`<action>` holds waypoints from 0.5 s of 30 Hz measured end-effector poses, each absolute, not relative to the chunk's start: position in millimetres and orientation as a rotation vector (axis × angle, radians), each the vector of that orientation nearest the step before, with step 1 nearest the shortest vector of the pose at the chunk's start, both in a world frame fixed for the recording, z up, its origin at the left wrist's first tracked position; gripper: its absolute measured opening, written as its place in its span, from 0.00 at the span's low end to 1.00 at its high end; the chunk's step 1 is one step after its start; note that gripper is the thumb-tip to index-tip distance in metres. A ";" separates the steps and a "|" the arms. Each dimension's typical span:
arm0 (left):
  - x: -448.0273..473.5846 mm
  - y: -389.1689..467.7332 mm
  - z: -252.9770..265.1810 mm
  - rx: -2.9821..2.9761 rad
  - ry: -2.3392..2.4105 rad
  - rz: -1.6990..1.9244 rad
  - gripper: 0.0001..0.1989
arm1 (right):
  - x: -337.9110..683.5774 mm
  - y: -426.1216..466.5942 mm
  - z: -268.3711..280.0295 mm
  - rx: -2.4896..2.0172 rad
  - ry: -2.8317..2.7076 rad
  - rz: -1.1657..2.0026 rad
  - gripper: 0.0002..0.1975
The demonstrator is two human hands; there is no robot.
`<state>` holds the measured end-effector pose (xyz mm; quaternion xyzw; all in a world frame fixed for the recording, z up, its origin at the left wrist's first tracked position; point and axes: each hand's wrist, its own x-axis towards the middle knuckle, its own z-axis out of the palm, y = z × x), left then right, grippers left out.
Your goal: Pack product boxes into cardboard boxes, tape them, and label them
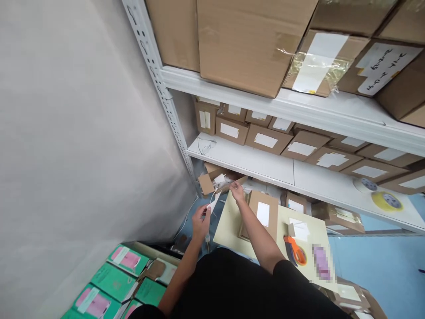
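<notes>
- Grip: my left hand (200, 218) pinches the white paper slip (214, 204); I cannot tell whether my right hand (237, 190) grasps anything.
- Step, I judge: handling the slip, left of the table (226, 221); next move calls for steady fingers.
- Clearance: shelf edge (245, 167) beyond right hand; open room between table and wall (99, 115).

Bright, diffuse light; glare on clear tape (340, 67); wall (66, 110) shaded lower down; edges stretched; purple item (321, 262) pixelated.

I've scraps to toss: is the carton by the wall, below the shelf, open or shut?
Open: the carton has a flap sticking out and white pieces inside.
</notes>
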<state>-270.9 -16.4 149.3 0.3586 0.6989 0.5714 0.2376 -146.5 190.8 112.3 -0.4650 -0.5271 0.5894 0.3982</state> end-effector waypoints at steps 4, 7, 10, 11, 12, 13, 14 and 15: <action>-279.2 -18.5 137.7 1.009 1.901 1.562 0.19 | -129.3 133.0 114.7 -1.271 -1.310 1.604 0.22; -270.8 -11.2 127.0 1.160 1.874 1.503 0.11 | -106.3 81.7 118.4 -1.262 -1.234 1.843 0.26; -246.2 0.0 117.2 1.463 1.768 1.352 0.09 | -84.0 47.1 124.0 -1.373 -1.045 1.847 0.26; -235.4 3.7 114.4 1.568 1.733 1.289 0.09 | -76.5 40.8 125.5 -1.412 -0.971 1.813 0.25; -224.0 7.1 112.1 1.666 1.697 1.228 0.07 | -68.7 36.6 126.4 -1.445 -0.897 1.772 0.24; -212.7 10.1 110.3 1.756 1.660 1.176 0.06 | -60.5 34.0 126.8 -1.475 -0.827 1.731 0.23; -201.7 12.9 109.4 1.837 1.623 1.138 0.04 | -52.1 32.4 126.7 -1.497 -0.762 1.690 0.22; -191.4 15.3 109.1 1.913 1.585 1.110 0.02 | -43.3 31.4 126.4 -1.509 -0.707 1.650 0.21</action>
